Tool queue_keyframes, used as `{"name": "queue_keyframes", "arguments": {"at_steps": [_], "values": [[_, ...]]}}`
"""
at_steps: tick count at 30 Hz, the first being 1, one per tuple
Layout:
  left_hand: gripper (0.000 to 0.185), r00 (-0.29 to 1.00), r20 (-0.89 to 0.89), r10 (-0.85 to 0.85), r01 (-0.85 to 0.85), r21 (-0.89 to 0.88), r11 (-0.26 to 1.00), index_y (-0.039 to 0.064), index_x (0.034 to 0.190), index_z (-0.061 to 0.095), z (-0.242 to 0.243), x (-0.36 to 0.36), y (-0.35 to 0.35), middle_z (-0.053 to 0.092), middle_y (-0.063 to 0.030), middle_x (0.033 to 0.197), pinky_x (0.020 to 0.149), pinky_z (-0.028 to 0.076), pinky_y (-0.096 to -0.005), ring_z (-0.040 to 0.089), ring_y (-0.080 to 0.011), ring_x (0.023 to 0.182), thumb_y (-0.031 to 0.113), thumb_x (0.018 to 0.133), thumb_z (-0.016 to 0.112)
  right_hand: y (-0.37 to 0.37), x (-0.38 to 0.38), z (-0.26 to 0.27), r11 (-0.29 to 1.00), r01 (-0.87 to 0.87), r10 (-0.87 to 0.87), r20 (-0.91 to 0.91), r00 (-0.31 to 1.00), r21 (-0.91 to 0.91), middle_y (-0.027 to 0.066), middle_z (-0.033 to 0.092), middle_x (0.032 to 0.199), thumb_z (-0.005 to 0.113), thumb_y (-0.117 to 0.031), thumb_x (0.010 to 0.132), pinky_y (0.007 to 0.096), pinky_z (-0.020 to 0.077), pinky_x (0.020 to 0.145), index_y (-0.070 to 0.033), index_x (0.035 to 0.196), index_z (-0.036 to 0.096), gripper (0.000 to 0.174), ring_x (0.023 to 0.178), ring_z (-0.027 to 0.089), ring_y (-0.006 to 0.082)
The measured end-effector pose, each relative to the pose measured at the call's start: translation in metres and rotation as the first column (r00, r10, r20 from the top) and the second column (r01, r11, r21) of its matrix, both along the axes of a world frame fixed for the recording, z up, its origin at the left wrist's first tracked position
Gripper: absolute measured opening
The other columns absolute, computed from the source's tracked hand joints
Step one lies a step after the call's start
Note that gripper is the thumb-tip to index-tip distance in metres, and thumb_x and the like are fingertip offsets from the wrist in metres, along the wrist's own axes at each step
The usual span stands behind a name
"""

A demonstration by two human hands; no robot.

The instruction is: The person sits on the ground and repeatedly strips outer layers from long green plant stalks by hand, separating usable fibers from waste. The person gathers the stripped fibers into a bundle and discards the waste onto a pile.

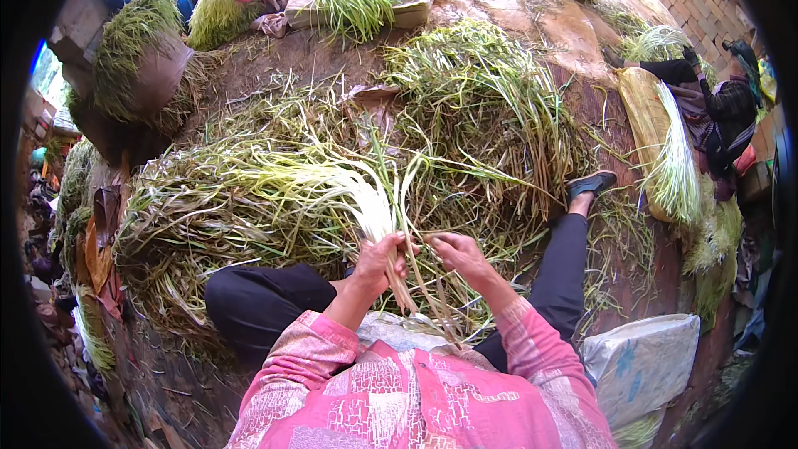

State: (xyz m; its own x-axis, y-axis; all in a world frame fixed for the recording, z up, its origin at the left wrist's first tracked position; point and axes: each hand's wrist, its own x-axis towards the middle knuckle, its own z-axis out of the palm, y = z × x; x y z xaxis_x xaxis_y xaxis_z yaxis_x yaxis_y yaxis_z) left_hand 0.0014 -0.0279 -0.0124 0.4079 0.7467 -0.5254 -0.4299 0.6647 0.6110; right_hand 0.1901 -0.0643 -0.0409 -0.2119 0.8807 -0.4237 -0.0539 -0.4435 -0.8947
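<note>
My left hand (378,262) grips a bundle of long leafy stalks (373,209), white at the base and yellow-green toward the tips. The bundle's root ends point toward my lap, while its leaves fan out up and to the left. Just right of it, my right hand (460,255) has its fingers pinched together at a thin withered leaf (427,235), which its fingers partly cover. A few loose stalks (408,193) stand apart from the bundle between the hands. Beneath and beyond both hands spreads a large heap of tangled stalks (249,224), green mixed with brown.
My bent legs flank the heap, with my shoe (591,183) at its right edge. A white sack (642,365) lies at right. Another person (726,118) sits beside pale stalks (676,162) on a yellow sack (642,118). Green stalks (355,3) top a package ahead.
</note>
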Motion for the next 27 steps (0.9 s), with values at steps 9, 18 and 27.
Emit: {"name": "queue_keyframes", "arguments": {"at_steps": [9,18,27], "values": [[0.015,0.907,-0.417,0.050,0.056,0.238,0.970,0.001,0.081,0.060,0.009,-0.005,-0.001,0.061,-0.0069,0.065,0.032,0.036,-0.0209,0.046,-0.0085,0.036,0.016,0.078,0.061,0.021,-0.035,0.016,0.988,0.131,-0.147,-0.256,0.955,-0.082,-0.0009,0.062,0.075,0.059,-0.022,0.084,0.0166,0.0333,0.046,-0.005,0.089,0.062,0.018,0.052,0.043,0.0017],[0.011,0.921,-0.243,0.303,-0.175,0.437,0.882,0.002,0.088,0.054,0.029,-0.009,0.016,0.063,-0.0108,0.070,0.029,0.035,-0.0182,0.046,-0.0064,0.036,0.003,0.079,0.060,0.018,-0.026,-0.003,0.977,0.203,-0.196,-0.104,0.975,0.062,-0.0012,0.057,0.072,0.060,-0.017,0.082,0.0214,0.0369,0.054,-0.002,0.088,0.062,0.017,0.062,0.046,0.0056],[0.011,0.926,-0.133,0.354,-0.291,0.347,0.891,0.004,0.089,0.052,0.033,-0.041,0.042,0.063,-0.0114,0.076,0.032,0.038,-0.0227,0.045,-0.0083,0.036,0.006,0.081,0.059,-0.056,0.125,-0.062,0.901,0.068,0.387,0.866,0.317,-0.428,0.0138,0.065,0.087,0.061,-0.051,0.072,0.0391,0.0453,0.075,-0.009,0.085,0.068,0.044,0.083,0.060,0.0306]]}}
